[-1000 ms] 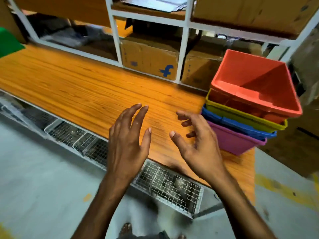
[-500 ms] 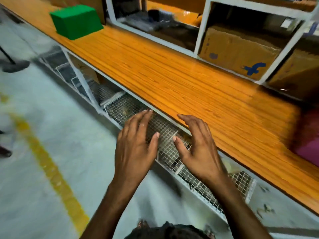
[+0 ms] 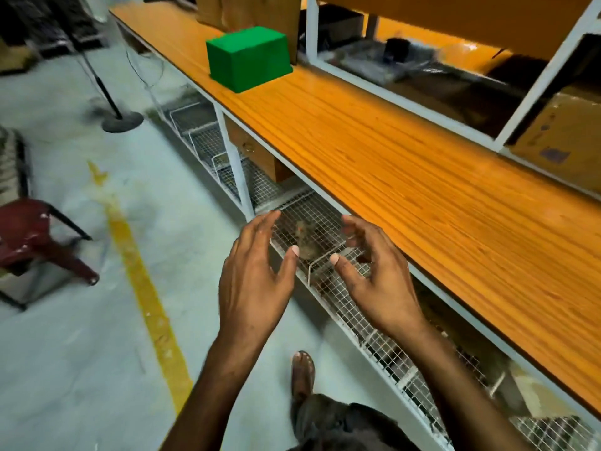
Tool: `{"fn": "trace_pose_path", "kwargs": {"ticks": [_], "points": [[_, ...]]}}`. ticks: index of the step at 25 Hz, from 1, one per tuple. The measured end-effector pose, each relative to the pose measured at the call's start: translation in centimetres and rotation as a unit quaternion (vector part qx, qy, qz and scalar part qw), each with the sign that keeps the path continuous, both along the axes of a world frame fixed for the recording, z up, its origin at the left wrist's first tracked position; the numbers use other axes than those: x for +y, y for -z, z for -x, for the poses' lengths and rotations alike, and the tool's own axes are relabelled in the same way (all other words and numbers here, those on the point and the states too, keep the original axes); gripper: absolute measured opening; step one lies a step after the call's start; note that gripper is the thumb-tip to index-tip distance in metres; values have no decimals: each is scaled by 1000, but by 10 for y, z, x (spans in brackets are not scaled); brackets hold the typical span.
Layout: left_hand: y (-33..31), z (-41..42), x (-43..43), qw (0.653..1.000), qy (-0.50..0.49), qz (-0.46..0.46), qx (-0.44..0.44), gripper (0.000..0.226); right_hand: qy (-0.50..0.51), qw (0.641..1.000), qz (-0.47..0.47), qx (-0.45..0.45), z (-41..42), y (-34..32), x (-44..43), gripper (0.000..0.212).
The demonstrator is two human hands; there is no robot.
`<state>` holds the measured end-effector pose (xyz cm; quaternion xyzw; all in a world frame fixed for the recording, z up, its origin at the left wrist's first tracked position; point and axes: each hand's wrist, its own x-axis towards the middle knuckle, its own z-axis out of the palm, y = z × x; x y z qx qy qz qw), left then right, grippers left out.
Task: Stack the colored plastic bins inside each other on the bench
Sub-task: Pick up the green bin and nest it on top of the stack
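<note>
A green plastic bin (image 3: 248, 56) lies upside down on the orange wooden bench (image 3: 406, 177), far up the bench to the left. My left hand (image 3: 257, 281) and my right hand (image 3: 377, 275) hover side by side in front of the bench edge, over the wire shelf. Both hold nothing, with fingers loosely spread. The green bin is well beyond arm's reach of both hands. The stack of red, yellow, blue and pink bins is out of view.
White shelving (image 3: 546, 76) with cardboard boxes (image 3: 566, 141) rises behind the bench. Wire baskets (image 3: 325, 236) run under it. A dark red chair (image 3: 35, 245) and a stand base (image 3: 122, 120) are on the floor at left, beside a yellow floor line (image 3: 146, 297).
The view has swung left along the bench: the bin stack has left the frame and the green bin has come closer. Both hands stay empty in front of me.
</note>
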<state>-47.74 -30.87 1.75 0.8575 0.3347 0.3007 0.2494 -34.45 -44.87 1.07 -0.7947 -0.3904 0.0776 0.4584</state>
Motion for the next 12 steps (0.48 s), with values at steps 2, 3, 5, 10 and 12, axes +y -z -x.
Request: {"fn": "trace_pose_path", "kwargs": {"ticks": [2,3,5,10,12], "points": [[0,-16,47,1000,-7,4,-2,53,-10,1000,-7,15,-22,4,49,59],[0,-25,70,1000,-9,6,-3,52,-13,1000,-10,20,-34,6,74,59],[-2,-42,115,1000,-12,5,1,50,-12,999,-21,36,-57,4,124,59],[-13,-87,235,999,-26,22,-24,50,-32,998,-36,50,-111,-12,248,54],[-14,-103,284,998,-15,34,-44,51,-39,996,-45,65,-128,-17,296,51]]}}
